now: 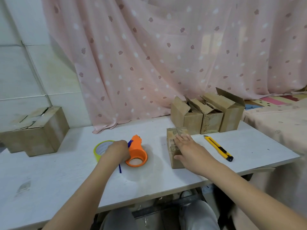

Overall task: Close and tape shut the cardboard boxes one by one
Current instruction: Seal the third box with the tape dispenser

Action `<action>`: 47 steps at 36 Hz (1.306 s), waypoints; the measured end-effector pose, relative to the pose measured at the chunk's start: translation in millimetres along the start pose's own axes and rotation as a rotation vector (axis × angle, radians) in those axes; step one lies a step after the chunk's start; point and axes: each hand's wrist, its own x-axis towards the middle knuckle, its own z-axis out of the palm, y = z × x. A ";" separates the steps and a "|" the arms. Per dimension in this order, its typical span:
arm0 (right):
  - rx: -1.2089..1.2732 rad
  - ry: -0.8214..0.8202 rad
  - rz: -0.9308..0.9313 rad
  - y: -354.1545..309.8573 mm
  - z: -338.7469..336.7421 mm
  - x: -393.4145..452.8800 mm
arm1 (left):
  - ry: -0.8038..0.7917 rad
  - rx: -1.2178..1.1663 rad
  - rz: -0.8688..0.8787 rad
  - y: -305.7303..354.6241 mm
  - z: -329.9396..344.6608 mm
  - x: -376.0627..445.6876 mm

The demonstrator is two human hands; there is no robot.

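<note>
The left hand point(117, 151) curls down onto the orange tape dispenser point(137, 153), gripping its near-left side, with a yellow-green tape roll point(99, 150) just left of it. Right of the dispenser, the right hand point(189, 147) lies flat, fingers spread, on the closed small cardboard box point(176, 143). Beyond that box three open-flapped boxes point(207, 113) line the white table's point(66, 180) far edge; a yellow utility knife point(218, 147) lies near its right edge.

**Pink curtain, white tiled wall**

A sheer pink curtain point(166, 52) with a leaf print hangs behind the far edge of the white tabletop point(66, 176), daylight glowing through it. To the left stands a white tiled wall point(21, 67). Off the tabletop's right edge lies a bed point(279, 120) under pale patterned covers.
</note>
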 end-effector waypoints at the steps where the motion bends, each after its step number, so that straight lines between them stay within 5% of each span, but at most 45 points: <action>1: 0.024 -0.007 0.005 -1.0 -1.5 -0.2 | 0.003 -0.006 0.015 0.5 0.4 0.1; 17: 0.283 0.195 -0.071 -6.8 -18.9 -8.4 | 0.145 -0.640 0.210 -12.8 -5.6 -1.4; 24: 1.045 0.323 0.179 -15.8 -58.7 2.5 | 0.275 -0.459 0.362 -16.9 -23.1 -24.0; 30: 1.488 0.021 0.252 -28.7 -72.0 8.2 | 0.366 -0.442 0.442 -15.7 -26.0 -34.9; 47: 1.668 0.054 0.283 -25.0 -68.5 17.2 | 0.429 -0.333 0.501 -0.2 -26.8 -34.6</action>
